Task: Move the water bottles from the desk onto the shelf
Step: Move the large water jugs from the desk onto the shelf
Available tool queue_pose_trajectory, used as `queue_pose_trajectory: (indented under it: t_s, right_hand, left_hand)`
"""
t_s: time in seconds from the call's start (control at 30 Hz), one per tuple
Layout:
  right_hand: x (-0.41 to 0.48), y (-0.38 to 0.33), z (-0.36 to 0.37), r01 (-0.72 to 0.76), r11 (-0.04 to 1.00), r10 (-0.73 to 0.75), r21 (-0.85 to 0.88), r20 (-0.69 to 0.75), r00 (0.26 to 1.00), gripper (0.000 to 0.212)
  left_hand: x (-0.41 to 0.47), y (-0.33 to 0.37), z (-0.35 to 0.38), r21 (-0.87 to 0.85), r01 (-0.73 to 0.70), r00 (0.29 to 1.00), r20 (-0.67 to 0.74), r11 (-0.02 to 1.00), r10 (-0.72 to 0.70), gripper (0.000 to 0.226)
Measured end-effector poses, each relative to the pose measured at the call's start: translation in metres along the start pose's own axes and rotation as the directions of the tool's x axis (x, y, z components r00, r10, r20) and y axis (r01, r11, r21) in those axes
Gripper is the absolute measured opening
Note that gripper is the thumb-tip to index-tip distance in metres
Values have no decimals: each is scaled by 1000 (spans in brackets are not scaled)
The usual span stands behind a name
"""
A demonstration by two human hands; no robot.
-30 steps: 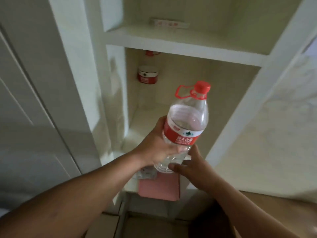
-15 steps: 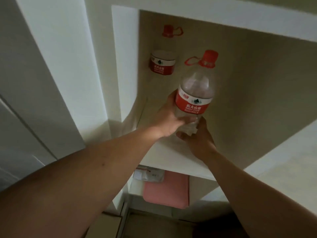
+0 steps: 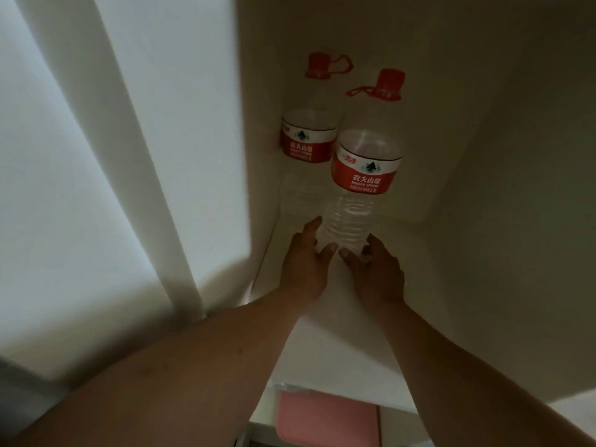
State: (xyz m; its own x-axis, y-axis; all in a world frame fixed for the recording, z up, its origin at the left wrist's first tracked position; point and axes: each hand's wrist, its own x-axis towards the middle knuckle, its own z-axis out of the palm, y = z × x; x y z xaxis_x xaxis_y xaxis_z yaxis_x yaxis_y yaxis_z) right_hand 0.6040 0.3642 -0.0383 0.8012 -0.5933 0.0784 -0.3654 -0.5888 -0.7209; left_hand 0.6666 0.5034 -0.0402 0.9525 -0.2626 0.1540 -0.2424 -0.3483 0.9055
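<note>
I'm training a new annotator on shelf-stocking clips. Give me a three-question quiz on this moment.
1. True or false: the front clear plastic water bottle with red label stands on the white shelf board.
2. How many red caps show?
3. The left hand is at the front bottle's: A cap, B label, C base?

Key: 1 true. 2 two. 3 C; the right hand is there too, beside the rear clear red-labelled bottle.

We reach both bare forearms forward and up, side by side. Our left hand (image 3: 303, 269) and right hand (image 3: 377, 275) cup inward toward each other, fingers half curled and loosely spread, thumbs nearly meeting, fingertips pressed around what stands between them.
</note>
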Motion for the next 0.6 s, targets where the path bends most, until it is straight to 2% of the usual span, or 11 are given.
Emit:
queue_pose_trajectory:
  t_s: [0.2, 0.33, 0.37, 0.43, 0.5, 0.6]
  right_hand:
    - [35, 1, 3, -15, 999, 15, -31, -6, 1000, 68]
    - [48, 2, 4, -41, 995, 42, -87, 7, 999, 70]
    - [50, 1, 5, -48, 994, 49, -101, 9, 999, 70]
    - [56, -1, 6, -61, 987, 65, -146, 21, 998, 72]
    - [62, -4, 5, -78, 972, 89, -221, 40, 995, 72]
    - [65, -6, 3, -67, 949, 87, -308, 51, 995, 73]
  left_hand:
    - [39, -4, 10, 141, 75, 997, -15, 987, -74, 38]
    - [38, -7, 14, 206, -7, 999, -38, 979, 15, 22]
    - [36, -6, 14, 232, -57, 998, -24, 971, 64, 21]
    - [32, -5, 14, 306, -153, 988, 23, 940, 154, 33]
    - [31, -6, 14, 346, -175, 984, 39, 922, 173, 43]
    - [33, -6, 13, 371, -183, 983, 39, 911, 181, 46]
